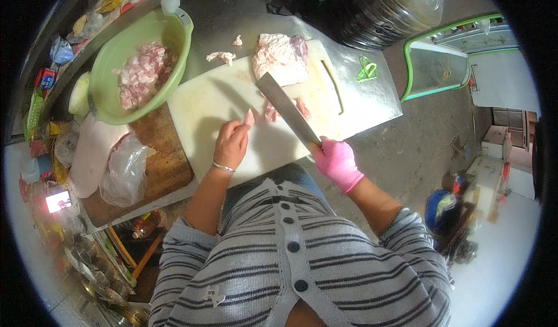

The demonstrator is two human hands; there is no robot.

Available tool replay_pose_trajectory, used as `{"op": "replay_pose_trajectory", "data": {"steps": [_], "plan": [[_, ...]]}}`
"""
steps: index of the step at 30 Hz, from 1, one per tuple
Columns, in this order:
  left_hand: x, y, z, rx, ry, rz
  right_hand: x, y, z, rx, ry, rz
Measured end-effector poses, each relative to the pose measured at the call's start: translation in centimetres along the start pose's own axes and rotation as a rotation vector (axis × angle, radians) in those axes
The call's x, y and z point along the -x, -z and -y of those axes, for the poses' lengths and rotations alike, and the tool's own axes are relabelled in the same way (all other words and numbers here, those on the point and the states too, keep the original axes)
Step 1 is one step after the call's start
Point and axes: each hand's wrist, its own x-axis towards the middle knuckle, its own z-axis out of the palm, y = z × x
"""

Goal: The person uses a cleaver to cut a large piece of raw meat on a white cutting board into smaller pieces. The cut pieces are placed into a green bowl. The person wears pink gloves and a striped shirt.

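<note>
My right hand (338,159), in a pink knit glove, grips the handle of a cleaver (290,111). The broad steel blade points up and left above a white cutting board (196,109). My left hand (233,141) is bare, with a bracelet at the wrist, and pinches a small piece of raw meat (249,117) in its fingertips. Cut pieces of meat (271,112) lie partly hidden beneath the blade. A large slab of raw fatty meat (281,61) rests at the board's far edge. Cubed meat (144,76) lies in a green plastic basin (102,52) at the upper left.
Fatty scraps (222,57) lie beside the board on the metal table (370,104). At left, a wooden board (163,157) holds a large pale piece of meat (96,152) and a clear plastic bag (126,170). A green clip (367,69) lies right; a large ribbed container (383,8) stands behind.
</note>
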Motion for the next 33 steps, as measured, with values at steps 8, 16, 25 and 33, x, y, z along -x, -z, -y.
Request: {"op": "replay_pose_trajectory", "data": {"steps": [8, 16, 25, 33], "plan": [[2.3, 0.2, 1.5, 0.058, 0.126, 0.044, 0.6, -1.4, 1.6, 0.048, 0.172, 0.068], [1.6, -1.3, 2.3, -0.023, 0.146, 0.169, 0.7, -2.5, 1.2, 0.171, 0.192, 0.205], [1.5, -1.7, 1.9, -0.030, 0.024, 0.195, -8.6, -7.6, 7.6, -0.003, 0.293, 0.117], [-1.1, -3.6, 0.4, 0.307, 0.559, -0.112, -1.4, -3.3, -0.7, -0.012, 0.046, 0.140]]}}
